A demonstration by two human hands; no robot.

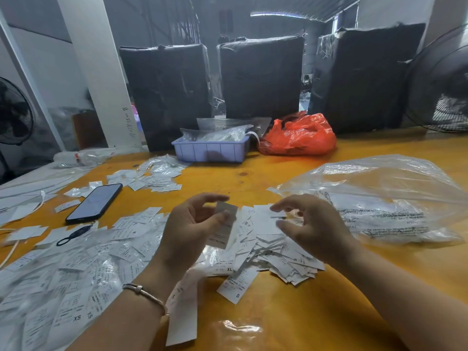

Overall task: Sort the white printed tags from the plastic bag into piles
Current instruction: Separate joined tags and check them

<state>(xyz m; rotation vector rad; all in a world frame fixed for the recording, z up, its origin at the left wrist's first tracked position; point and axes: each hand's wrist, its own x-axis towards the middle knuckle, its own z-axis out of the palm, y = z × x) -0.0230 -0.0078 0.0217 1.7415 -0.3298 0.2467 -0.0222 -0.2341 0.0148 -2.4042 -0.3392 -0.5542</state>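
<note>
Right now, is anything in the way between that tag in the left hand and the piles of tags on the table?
Nothing visible. The left hand holds the white printed tag in the air directly above the heap of white tags on the orange wooden table; the right hand hovers beside it.

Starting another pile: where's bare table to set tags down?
Bare wood lies between the phone, the blue tray and the clear plastic bag, and in front near the right forearm. The left side is crowded with tags.
</note>
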